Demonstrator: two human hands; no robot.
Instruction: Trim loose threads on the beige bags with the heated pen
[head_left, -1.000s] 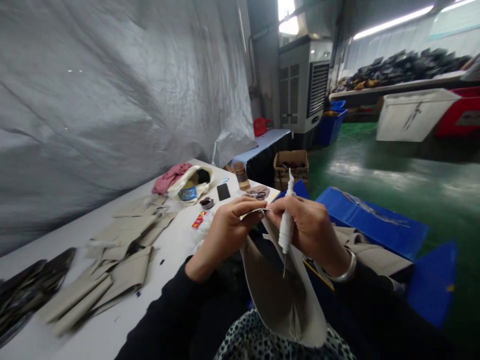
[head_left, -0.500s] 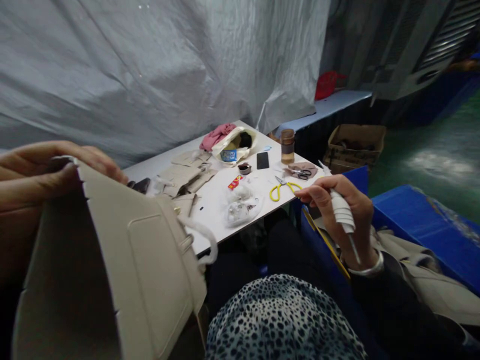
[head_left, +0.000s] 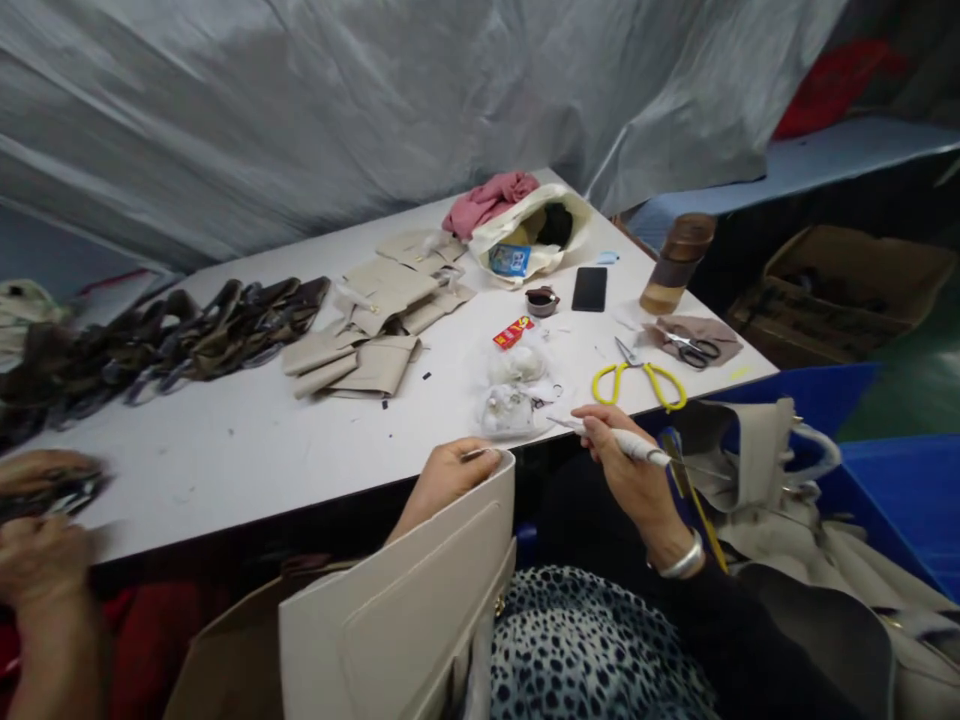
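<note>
A: Left hand?
B: Left hand (head_left: 442,490), one. Fingers closed in a pinch on the rim of a beige bag (head_left: 420,590), at its upper corner. The bag's panel slants from the fingertips down to the lower edge of view, in front of the table (head_left: 247,460).
A: Right hand?
B: Right hand (head_left: 634,490), one, with a silver bangle (head_left: 684,560) at the wrist. Fingers gripping a white tool (head_left: 641,445), its thin tip projecting past the fingertips toward a clear plastic bag (head_left: 514,408) of small parts. Whether tip and plastic touch, cannot tell. The beige bag lies apart from these fingers.
A: Labels and writing?
B: Red packet (head_left: 514,332), yellow marks, too small to read. Blue packet (head_left: 510,261), pale lettering, blurred, lying at the mouth of a cream bag (head_left: 487,240).
A: Beside the right hand?
B: Yellow-handled scissors (head_left: 632,356), one pair, handles spread, on the table.
</note>
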